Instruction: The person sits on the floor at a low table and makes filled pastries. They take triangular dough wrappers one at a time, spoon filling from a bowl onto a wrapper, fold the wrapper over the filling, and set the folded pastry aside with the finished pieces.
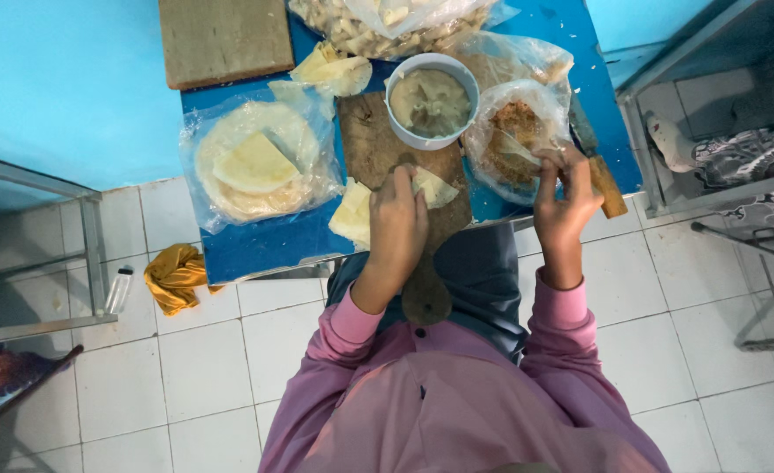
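head view, looking down: my left hand (397, 215) presses a thin pastry wrapper (435, 186) flat on the wooden board (371, 144), fingers closed over it. my right hand (565, 197) pinches a spoon (514, 147) dipped into the bag of brown filling (511, 138). judging by this, the wrapper is laid out but not yet filled or folded. a few cut wrappers (352, 213) wait by the board's edge, and a round stack (254, 162) sits in plastic. the bowl of paste (431, 101) crowds the board's far end, and a knife (595, 158) lies just beside my right hand.

Clear plastic bags (256, 162) of pale wrappers crowd the blue table (256, 245).
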Motion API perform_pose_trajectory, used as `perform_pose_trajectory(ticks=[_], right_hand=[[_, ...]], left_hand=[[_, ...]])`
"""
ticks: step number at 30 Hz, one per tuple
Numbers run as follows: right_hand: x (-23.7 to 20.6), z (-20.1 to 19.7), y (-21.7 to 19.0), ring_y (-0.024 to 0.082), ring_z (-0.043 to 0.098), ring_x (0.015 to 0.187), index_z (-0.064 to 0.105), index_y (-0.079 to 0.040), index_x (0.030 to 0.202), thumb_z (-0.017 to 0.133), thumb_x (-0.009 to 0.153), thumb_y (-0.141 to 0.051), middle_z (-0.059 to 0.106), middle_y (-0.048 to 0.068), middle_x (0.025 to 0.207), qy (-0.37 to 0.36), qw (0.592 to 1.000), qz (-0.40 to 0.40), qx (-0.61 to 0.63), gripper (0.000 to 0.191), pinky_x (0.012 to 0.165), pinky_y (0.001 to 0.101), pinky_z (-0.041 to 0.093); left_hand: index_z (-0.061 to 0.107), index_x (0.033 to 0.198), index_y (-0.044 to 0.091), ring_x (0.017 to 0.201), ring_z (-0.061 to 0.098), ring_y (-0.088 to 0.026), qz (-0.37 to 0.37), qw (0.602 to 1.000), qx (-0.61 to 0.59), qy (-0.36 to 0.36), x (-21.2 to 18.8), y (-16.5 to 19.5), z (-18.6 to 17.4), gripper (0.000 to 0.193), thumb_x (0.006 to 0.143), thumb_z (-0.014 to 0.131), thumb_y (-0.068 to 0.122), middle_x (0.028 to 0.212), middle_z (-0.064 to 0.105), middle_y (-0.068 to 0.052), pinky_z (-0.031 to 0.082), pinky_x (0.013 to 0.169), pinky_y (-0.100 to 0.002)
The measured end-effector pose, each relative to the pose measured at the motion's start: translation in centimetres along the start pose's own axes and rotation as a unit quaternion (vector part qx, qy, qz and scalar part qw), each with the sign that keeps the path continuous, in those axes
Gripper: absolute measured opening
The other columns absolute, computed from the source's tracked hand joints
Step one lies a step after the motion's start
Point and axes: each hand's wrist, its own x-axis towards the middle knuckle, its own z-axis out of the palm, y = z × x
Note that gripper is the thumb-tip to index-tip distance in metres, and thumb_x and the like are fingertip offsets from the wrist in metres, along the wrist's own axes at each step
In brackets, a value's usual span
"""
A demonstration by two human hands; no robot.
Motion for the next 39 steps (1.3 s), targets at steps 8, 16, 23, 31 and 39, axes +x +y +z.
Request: perform_pose_trajectory(ticks=[8, 16, 23, 31, 39], right_hand=[[0.8, -0.6, 2.2, 0.015, 0.071, 0.085, 0.053, 0.006, 0.136, 0.057, 0.109, 0.012, 0.075, 0.02, 0.108, 0.056, 0.976, 0.14, 0.155, 0.028, 0.08, 0.0272, 0.06], [0.5, -1.6, 0.7, 0.016, 0.07, 0.084, 0.054, 0.005, 0.136, 0.058, 0.108, 0.012, 0.075, 0.022, 0.109, 0.066, 0.954, 0.186, 0.224, 0.029, 0.079, 0.0281, 0.058], [-0.6, 0.0, -0.1, 0.017, 0.07, 0.082, 0.055, 0.004, 0.134, 0.061, 0.105, 0.009, 0.075, 0.021, 0.107, 0.023, 0.918, 0.256, 0.301, 0.03, 0.076, 0.0272, 0.057], [-2.3, 1.5, -2.8, 0.023, 0.075, 0.102, 0.051, -0.001, 0.134, 0.06, 0.103, 0.015, 0.073, 0.022, 0.114, -0.051, 0.959, 0.101, 0.261, 0.036, 0.086, 0.0321, 0.064], [-2.2, 0.4, -4.4, 0.029, 0.077, 0.093, 0.054, 0.002, 0.12, 0.07, 0.094, 0.018, 0.075, 0.018, 0.099, -0.048, 0.982, -0.173, 0.059, 0.034, 0.079, 0.0395, 0.063]], left_hand=[[0.057, 0.121, 0.002, 0.099, 0.065, -0.037, 0.0, 0.999, 0.038, 0.0, -0.2, 0.2, -0.4, 0.031, 0.092, 0.068, 0.006, 0.108, 0.067, -0.017, 0.045, 0.085, -0.048], [0.06, 0.12, 0.006, 0.1, 0.062, -0.03, 0.021, 0.996, 0.082, 0.018, 0.3, 0.8, -1.4, 0.033, 0.088, 0.069, 0.009, 0.104, 0.067, -0.012, 0.039, 0.09, -0.045], [0.061, 0.114, 0.007, 0.095, 0.063, -0.028, 0.016, 0.999, 0.044, -0.002, 0.5, 0.7, -1.9, 0.023, 0.092, 0.067, 0.01, 0.097, 0.067, -0.009, 0.038, 0.088, -0.043], [0.062, 0.11, 0.004, 0.094, 0.064, -0.029, 0.017, 1.0, 0.021, 0.008, 0.4, 0.6, -2.1, 0.019, 0.092, 0.067, 0.007, 0.099, 0.068, -0.011, 0.039, 0.087, -0.043], [0.061, 0.11, 0.003, 0.096, 0.064, -0.03, 0.019, 1.0, -0.001, 0.021, 0.4, 0.4, -1.9, 0.019, 0.093, 0.067, 0.007, 0.104, 0.069, -0.012, 0.038, 0.089, -0.043]])
